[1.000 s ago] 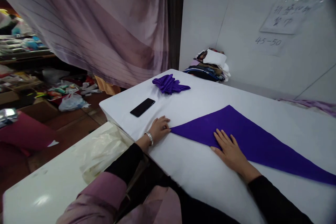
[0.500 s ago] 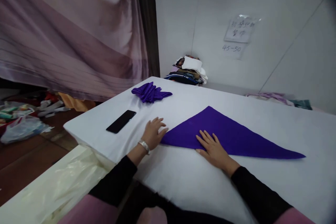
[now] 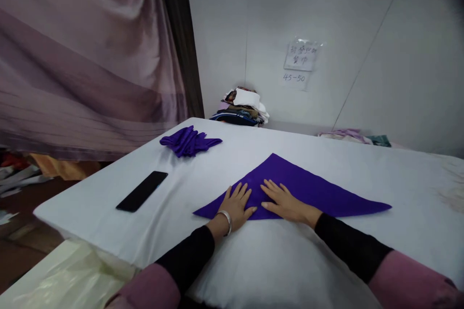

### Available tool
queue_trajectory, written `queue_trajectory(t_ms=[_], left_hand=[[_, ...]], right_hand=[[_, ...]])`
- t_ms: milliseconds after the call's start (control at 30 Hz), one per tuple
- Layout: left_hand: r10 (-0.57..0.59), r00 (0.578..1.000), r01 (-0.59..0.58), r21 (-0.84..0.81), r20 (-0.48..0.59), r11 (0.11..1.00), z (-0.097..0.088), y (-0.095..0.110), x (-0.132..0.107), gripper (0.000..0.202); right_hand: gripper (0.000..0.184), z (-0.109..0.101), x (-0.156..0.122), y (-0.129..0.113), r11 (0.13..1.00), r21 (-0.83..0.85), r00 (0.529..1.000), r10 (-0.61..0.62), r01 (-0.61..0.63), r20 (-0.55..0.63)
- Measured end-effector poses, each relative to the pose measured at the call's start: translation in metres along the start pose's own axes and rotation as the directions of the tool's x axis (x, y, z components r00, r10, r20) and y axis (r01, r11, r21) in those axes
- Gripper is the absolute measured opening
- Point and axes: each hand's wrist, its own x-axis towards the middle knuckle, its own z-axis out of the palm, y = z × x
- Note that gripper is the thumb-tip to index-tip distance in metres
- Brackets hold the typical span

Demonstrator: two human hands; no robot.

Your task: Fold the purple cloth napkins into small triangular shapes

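A purple cloth [image 3: 308, 188] folded into a long flat triangle lies on the white table [image 3: 275, 260]. My left hand [image 3: 237, 205] rests flat and open on the cloth near its left part, a silver bracelet on the wrist. My right hand [image 3: 284, 200] lies flat and open beside it on the cloth's near edge, fingers pointing left. Both hands press on the cloth side by side, almost touching.
A black phone [image 3: 142, 190] lies on the table to the left. A bunched purple cloth [image 3: 189, 141] sits at the far left of the table. A pile of folded fabrics [image 3: 241, 106] stands in the wall corner. A mauve curtain [image 3: 90, 58] hangs left.
My left hand has slid from the cloth's left tip onto the cloth, close to my right hand. The camera view has swung to the right.
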Motion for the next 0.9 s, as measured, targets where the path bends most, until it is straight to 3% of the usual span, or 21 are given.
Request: queue_trajectory(t_ms=[133,267,533,900], left_hand=[[-0.007,1.000,0.007,0.002,0.019,1.000,-0.005,0.002,0.000,0.065],[-0.001,1.000,0.001,-0.015,0.015,1.000,-0.006,0.002,0.000,0.065],[0.007,1.000,-0.006,-0.036,0.030,0.999,-0.003,-0.001,0.001,0.066],[-0.001,0.999,0.003,-0.047,0.044,0.999,0.000,-0.003,0.001,0.064]], right_hand=[[0.076,-0.011,0.028,0.003,0.996,-0.049,0.997,-0.074,0.073,-0.030],[0.076,-0.009,0.059,0.031,0.984,-0.136,0.993,-0.115,0.112,-0.016],[0.077,-0.028,0.107,0.099,0.977,-0.211,0.995,0.007,-0.029,-0.103],[0.076,-0.048,0.148,0.142,0.944,-0.207,0.959,0.221,-0.256,-0.178]])
